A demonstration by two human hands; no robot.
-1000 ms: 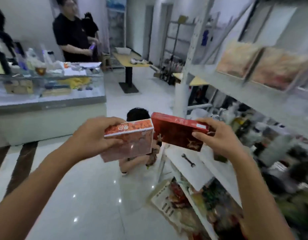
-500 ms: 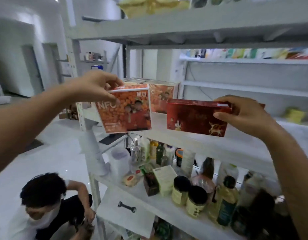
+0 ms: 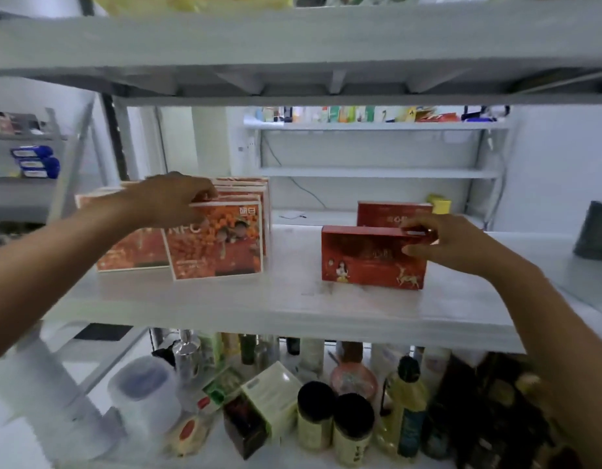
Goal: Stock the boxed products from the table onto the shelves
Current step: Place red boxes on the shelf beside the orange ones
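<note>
Setting down seems the step in hand: the left hand [image 3: 172, 199] grips the top of the orange printed cardboard box [image 3: 221, 252], the right hand [image 3: 458, 243] pinches the dark red cardboard box [image 3: 363, 262], both upright on the white shelf [image 3: 292, 299] beneath them. Next, probably, both hands release gently, without tipping.

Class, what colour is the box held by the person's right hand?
The box is deep red with a golden deer, clearest in the head view.

On shelf [image 3: 292, 299]: left box [image 3: 221, 255] at 9 o'clock, row of boxes [image 3: 255, 187] just behind it; right box [image 3: 367, 262] at 3 o'clock, rear box [image 3: 384, 213] just behind. Jars [image 3: 353, 431] below shelf at 6 o'clock.
</note>
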